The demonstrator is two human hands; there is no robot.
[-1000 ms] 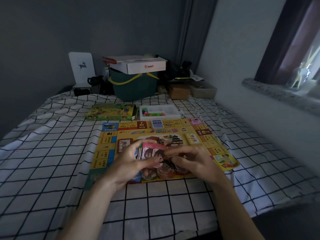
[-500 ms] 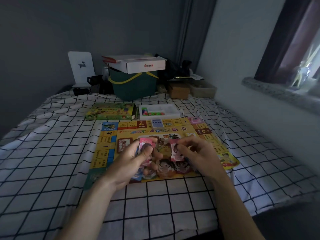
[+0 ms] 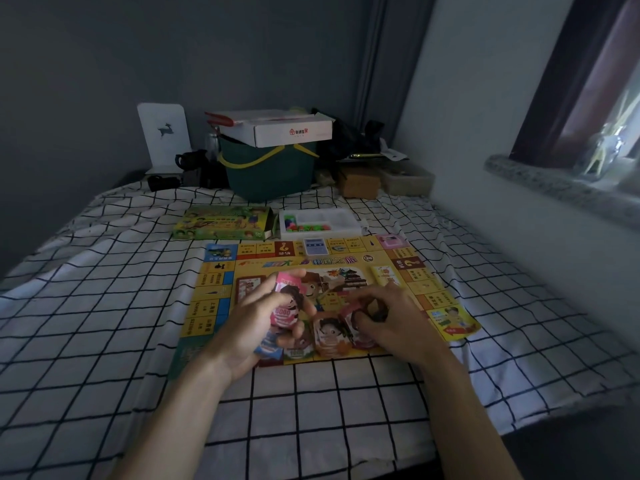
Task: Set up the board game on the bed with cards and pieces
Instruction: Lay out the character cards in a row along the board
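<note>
A yellow game board (image 3: 214, 292) lies flat on the checked bed sheet. My left hand (image 3: 256, 323) holds a pink stack of play-money cards (image 3: 285, 303) upright above the board's near part. My right hand (image 3: 391, 320) is lowered onto the board, its fingers curled on a reddish card (image 3: 351, 315) at a pile. Beside it lies an orange card pile (image 3: 329, 336) showing a cartoon face. A blue card deck (image 3: 315, 245) and a yellow deck (image 3: 384, 275) rest on the board's far part. A white tray of coloured pieces (image 3: 318, 223) sits beyond the board.
The green game box (image 3: 225, 223) lies left of the tray. At the bed's head stand a dark green bucket (image 3: 270, 174) with a white carton (image 3: 277, 128) on it, a brown box (image 3: 358, 181) and dark clutter. The wall and window sill (image 3: 554, 188) run along the right.
My right hand has taken a card from the stack in my left hand and moved it down and right onto the board. My left hand has kept the pink stack in place.
</note>
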